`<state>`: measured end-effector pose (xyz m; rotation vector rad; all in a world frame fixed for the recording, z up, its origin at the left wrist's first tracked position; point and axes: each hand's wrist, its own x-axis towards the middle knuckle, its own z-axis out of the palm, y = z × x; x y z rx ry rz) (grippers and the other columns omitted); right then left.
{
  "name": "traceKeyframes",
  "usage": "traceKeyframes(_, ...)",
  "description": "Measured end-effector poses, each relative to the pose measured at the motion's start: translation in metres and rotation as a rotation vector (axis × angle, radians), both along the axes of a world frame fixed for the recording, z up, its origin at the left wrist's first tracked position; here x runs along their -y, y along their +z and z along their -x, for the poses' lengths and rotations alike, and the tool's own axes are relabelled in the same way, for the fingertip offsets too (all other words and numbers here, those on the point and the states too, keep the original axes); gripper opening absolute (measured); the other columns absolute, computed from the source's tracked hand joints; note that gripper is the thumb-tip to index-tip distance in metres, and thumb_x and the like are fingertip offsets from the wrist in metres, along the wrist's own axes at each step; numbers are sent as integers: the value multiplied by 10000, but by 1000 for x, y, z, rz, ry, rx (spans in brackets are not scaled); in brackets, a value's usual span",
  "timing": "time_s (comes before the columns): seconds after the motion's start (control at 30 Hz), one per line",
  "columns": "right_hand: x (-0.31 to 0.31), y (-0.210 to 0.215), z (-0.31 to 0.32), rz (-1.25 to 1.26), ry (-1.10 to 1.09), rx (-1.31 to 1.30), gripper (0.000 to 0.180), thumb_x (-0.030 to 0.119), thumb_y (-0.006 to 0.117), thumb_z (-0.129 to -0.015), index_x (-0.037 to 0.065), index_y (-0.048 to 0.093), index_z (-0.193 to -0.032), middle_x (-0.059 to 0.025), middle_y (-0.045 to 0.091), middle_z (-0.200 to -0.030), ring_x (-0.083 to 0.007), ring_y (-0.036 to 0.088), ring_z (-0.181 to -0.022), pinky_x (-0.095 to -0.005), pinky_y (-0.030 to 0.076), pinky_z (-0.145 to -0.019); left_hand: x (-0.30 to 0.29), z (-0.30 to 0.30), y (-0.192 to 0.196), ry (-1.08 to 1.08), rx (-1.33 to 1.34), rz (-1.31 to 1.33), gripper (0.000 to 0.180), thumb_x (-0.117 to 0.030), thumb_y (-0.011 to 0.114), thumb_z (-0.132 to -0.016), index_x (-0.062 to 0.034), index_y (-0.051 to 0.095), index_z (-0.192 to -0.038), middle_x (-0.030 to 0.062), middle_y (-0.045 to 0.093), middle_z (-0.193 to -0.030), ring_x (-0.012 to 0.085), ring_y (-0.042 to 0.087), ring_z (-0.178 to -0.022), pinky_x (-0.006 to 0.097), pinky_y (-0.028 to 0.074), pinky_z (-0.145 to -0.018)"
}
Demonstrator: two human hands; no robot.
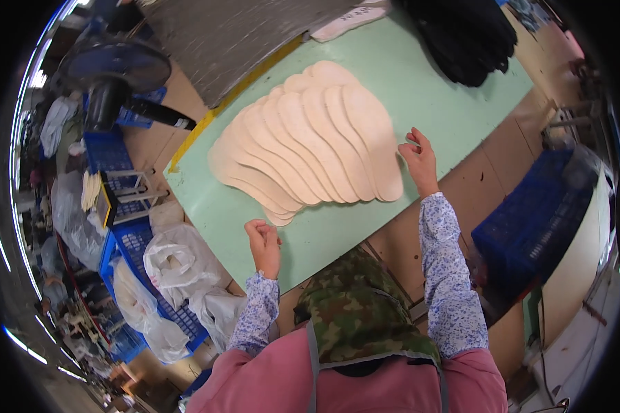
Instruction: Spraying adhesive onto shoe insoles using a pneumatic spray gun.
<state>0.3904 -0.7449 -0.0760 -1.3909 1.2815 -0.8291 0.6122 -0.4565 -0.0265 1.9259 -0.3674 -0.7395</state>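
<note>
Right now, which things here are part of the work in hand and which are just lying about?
In hand:
- fanned row of beige insoles
- green board under them
- left hand, near the row's near end
- right hand, by the row's right edge

Lying about:
- black pile
- blue crates
- white bags
- fan

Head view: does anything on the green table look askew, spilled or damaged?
Nothing stands out. The beige insole-shaped pieces lie fanned in an even overlapping row on the green table. The left hand and right hand hover beside the row, holding nothing that shows.
</note>
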Motion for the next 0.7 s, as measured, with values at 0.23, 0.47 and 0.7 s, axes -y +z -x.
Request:
traceKeyframes(0.23,-125,55,120,104,-128,-64,302,73,614,-761,5,584,-1054,-148,590,-929,-254,626,-772,-334,504,-698,57,105,55,-630,-101,241,84,-96,437,-941,-26,445,-894,28,468,-672,90,457,-588,231,396,-546)
traceKeyframes(0.47,-356,153,198,-63,-454,-73,301,87,588,-778,-4,588,-1064,-153,629,-956,-265,625,-864,-355,500,-746,54,230,135,-1553,106,351,168,-124,492,-918,-35,503,-776,24,480,-571,90,447,-478,260,353,-456)
traceKeyframes(0.7,-541,131,255,-40,-995,-88,317,153,586,-807,18,579,-1094,-143,632,-959,-256,624,-875,-353,495,-764,-35,484,110,-2388,210,569,217,-172,471,-907,-4,493,-772,178,521,-686,348,535,-695,415,391,-588)
